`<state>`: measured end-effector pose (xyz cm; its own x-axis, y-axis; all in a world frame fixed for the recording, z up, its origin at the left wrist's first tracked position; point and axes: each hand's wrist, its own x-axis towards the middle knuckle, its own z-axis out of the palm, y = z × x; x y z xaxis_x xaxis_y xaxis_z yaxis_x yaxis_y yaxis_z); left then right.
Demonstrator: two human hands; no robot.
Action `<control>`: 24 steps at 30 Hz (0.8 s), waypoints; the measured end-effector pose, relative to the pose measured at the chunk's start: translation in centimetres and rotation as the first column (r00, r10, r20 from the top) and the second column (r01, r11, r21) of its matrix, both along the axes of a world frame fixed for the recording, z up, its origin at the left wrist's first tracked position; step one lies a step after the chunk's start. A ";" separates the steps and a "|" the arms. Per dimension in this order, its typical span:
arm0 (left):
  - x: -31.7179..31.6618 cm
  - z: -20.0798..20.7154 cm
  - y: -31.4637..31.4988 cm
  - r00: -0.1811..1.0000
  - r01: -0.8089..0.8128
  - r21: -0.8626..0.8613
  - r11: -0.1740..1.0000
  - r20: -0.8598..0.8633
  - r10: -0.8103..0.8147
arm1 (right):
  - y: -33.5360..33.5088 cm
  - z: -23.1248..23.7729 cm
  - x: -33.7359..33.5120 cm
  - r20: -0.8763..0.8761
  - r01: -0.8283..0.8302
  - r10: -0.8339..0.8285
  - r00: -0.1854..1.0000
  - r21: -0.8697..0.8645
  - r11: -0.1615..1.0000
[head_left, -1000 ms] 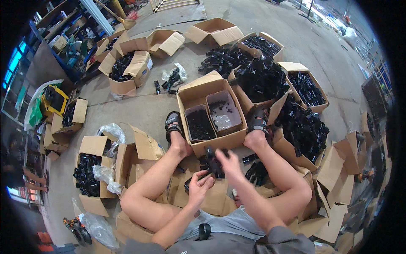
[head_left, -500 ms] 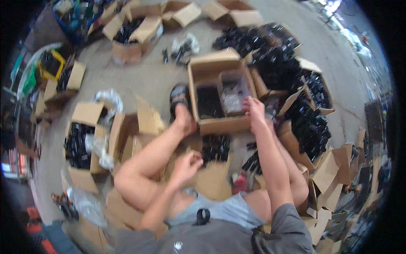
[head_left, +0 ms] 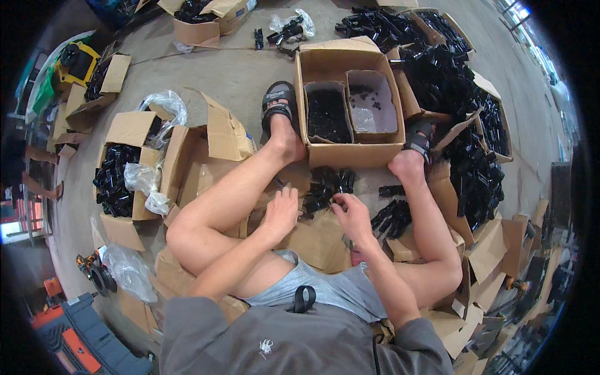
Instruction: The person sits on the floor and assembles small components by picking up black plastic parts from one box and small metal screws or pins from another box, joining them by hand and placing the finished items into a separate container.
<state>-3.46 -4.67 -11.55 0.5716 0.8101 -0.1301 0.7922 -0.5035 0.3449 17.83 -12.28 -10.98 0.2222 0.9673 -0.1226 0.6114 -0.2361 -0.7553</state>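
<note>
My left hand (head_left: 281, 214) is curled over the cardboard between my legs; a slim dark part (head_left: 279, 182) sticks out past its fingers. Facing it, my right hand (head_left: 351, 217) has thumb and fingertips pinched together, and whatever is between them is too small to make out. A pile of shiny black plastic parts (head_left: 325, 184) lies just beyond both hands. Between my feet stands an open cardboard box (head_left: 356, 156). Inside are two smaller boxes: one holds many small black pieces (head_left: 327, 115), the other, a pale-lined box (head_left: 373, 119), has a few.
Boxes and heaps of black parts (head_left: 437, 81) crowd the right. On the left stand an open box of black parts (head_left: 117, 181), an open carton (head_left: 187, 162) and clear plastic bags (head_left: 128, 272). A grey and orange toolbox (head_left: 94, 344) is at the lower left.
My right hand has drawn back from the pale-lined box to the black parts between my legs. My left hand has moved forward toward the same spot. The view has shifted.
</note>
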 end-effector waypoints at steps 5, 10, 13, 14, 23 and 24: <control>1.9 -1.4 -3.3 0.933 0.123 -0.045 0.991 -0.336 -0.131 | 2.3 -2.1 -2.1 0.330 -0.174 0.167 0.929 -0.008 0.985; 1.9 -3.2 -2.7 0.971 0.043 -0.149 0.988 -0.225 -0.076 | 3.2 -4.0 -2.6 0.308 -0.113 0.116 0.944 -0.026 0.993; 0.0 -2.5 -1.1 0.989 -0.140 -0.445 0.885 -0.100 0.106 | 3.4 -3.4 -2.3 0.238 -0.136 0.142 0.961 -0.039 0.990; -0.6 -1.1 0.2 0.992 -0.083 -0.627 0.775 0.024 0.126 | 3.4 -2.8 -2.0 0.208 -0.113 0.125 0.970 -0.069 0.991; -0.6 1.4 4.0 0.571 0.522 -0.853 0.019 0.366 0.735 | 1.5 2.8 1.2 -0.732 0.176 -0.280 0.621 -0.218 0.960; 0.1 0.7 3.9 0.576 0.498 -0.861 0.103 0.418 0.702 | 1.5 3.5 1.1 -0.722 0.178 -0.244 0.648 -0.169 0.969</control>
